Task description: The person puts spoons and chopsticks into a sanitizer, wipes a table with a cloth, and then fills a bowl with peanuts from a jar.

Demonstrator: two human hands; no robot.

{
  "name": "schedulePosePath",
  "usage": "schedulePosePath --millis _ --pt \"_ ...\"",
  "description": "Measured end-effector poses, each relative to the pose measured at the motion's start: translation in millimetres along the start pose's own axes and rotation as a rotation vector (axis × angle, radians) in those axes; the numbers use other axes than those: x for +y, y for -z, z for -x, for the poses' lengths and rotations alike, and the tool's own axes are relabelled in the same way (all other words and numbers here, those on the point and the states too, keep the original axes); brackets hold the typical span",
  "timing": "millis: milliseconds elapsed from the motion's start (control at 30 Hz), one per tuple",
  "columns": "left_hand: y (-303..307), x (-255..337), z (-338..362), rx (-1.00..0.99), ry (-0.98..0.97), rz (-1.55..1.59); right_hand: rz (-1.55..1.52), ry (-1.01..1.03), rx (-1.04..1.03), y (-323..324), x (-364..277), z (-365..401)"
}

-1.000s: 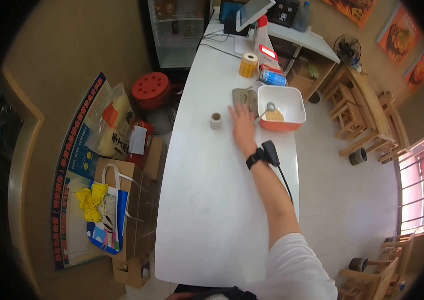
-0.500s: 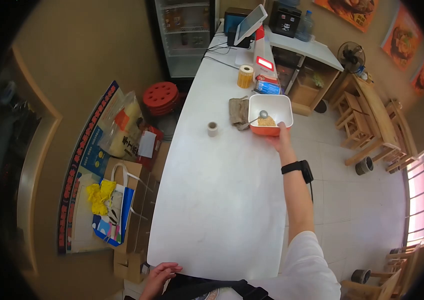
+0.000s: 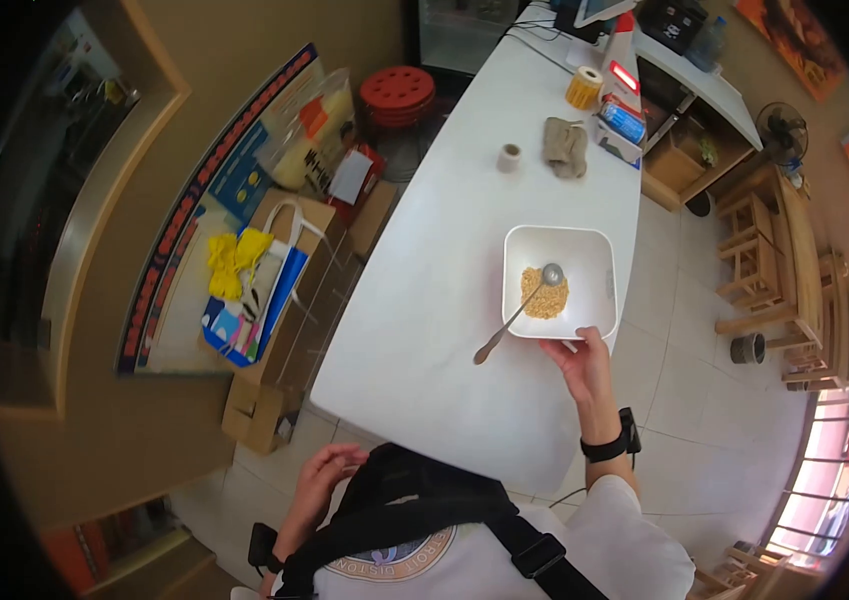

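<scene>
Far end of the counter (image 3: pixel 444 300): small tape roll (image 3: pixel 509 157), crumpled cloth (image 3: pixel 565 147) just beside it, then a yellow roll (image 3: pixel 584 88) and a blue box (image 3: pixel 622 120) by the right edge. All of these sit well apart from the bowl, w/ nothing between them and it. Off the left edge, on the floor, we see red stools (image 3: pixel 397 90), a blue-and-white bag (image 3: pixel 244 295) and cardboard boxes (image 3: pixel 264 400).

The white bowl (image 3: pixel 584 262) sits near the counter's right edge, toward the near end. It holds some tan crumbs (image 3: pixel 544 293). A spoon (image 3: pixel 519 315) lies w/ its head in the crumbs and its handle sticking out over the bowl's near-left rim.

Right grip (image 3: pixel 584 365): fingers pressed together on the bowl's near rim, close to its right corner, pinching it. The arm comes up from below, wrist straight, w/ a black watch (image 3: pixel 609 447) on it.

Left grip (image 3: pixel 324 478): low by the waist, off the counter's near end, beside a black strap bag (image 3: pixel 424 500). Fingers are half curled; we can't tell if it holds anything.
</scene>
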State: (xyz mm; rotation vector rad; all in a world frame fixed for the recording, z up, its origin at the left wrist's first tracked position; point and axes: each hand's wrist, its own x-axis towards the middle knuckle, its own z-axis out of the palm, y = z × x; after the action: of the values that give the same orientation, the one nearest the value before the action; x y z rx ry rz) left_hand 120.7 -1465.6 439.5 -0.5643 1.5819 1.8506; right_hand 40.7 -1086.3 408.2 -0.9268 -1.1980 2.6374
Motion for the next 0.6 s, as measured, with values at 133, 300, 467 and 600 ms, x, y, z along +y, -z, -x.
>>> schedulePosePath --millis 133,300,467,600 --pt "32.3 -18.2 30.0 0.021 -0.096 0.070 0.012 0.018 0.003 -15.8 44.6 44.9" --pt "92.2 -63.3 74.7 0.022 -0.141 0.082 0.046 -0.002 -0.005 -32.4 81.4 81.3" --pt "155.4 -114.8 117.7 0.102 -0.130 0.150 0.136 0.113 -0.022 -41.6 115.2 98.4" --pt "195.3 -143.3 145.8 0.280 -0.052 0.297 0.210 0.031 -0.068 -67.9 134.3 127.4"
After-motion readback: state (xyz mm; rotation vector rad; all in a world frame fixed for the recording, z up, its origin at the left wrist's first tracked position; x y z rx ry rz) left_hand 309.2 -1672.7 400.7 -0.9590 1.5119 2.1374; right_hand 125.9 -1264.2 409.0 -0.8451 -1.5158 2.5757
